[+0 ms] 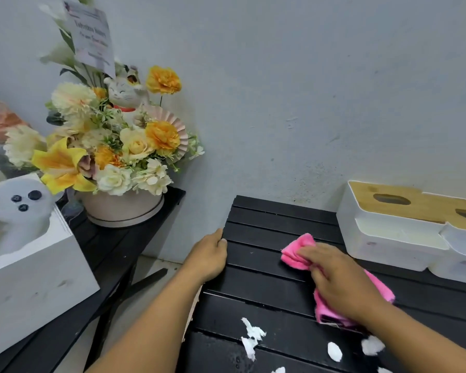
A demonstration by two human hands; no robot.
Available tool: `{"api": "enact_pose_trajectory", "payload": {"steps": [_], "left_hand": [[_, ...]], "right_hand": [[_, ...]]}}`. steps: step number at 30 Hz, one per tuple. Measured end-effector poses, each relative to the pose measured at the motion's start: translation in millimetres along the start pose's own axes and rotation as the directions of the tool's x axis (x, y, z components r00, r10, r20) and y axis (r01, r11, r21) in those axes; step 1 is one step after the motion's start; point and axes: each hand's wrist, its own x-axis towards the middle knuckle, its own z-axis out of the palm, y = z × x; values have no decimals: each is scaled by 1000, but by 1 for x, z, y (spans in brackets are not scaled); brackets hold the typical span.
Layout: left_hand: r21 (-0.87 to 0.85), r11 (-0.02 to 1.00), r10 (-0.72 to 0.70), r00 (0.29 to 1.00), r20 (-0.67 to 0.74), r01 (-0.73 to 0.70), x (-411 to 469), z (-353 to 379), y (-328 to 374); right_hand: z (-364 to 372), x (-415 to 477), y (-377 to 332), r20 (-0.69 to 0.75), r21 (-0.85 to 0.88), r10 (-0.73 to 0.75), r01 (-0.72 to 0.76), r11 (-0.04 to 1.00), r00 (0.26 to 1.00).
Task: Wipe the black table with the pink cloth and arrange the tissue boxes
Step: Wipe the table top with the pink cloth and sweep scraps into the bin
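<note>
Right hand (342,281) palm-down on pink cloth (304,251), fingers clenched into its folds, pressing it flat on black slatted bench (267,278). Left hand (209,255) curled over bench's left edge, gripping it. Two white tissue boxes (393,227) with wooden lids side by side at bench's back right, against wall, near cloth but apart. White tissue scraps (252,336) scattered on near slats. Flower arrangement (113,146) with cat figurine (125,94) on separate bench to left.
</note>
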Motion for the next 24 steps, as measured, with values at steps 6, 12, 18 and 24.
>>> {"api": "enact_pose_trajectory", "payload": {"steps": [6, 12, 18, 24], "left_hand": [[-127, 990, 59, 996, -67, -67, 7, 10, -16], [-128, 990, 38, 993, -114, -53, 13, 21, -32], [-131, 989, 45, 991, -128, -62, 14, 21, -30], [-100, 994, 19, 992, -125, -31, 7, 17, -23]], "right_hand": [[18, 82, -17, 13, -13, 62, -62, 998, 998], [44, 154, -17, -60, -27, 200, -202, 979, 978], [45, 146, -37, 130, -1, -201, 203, 979, 971], [52, 165, -21, -15, -92, 57, -58, 994, 998]]}}
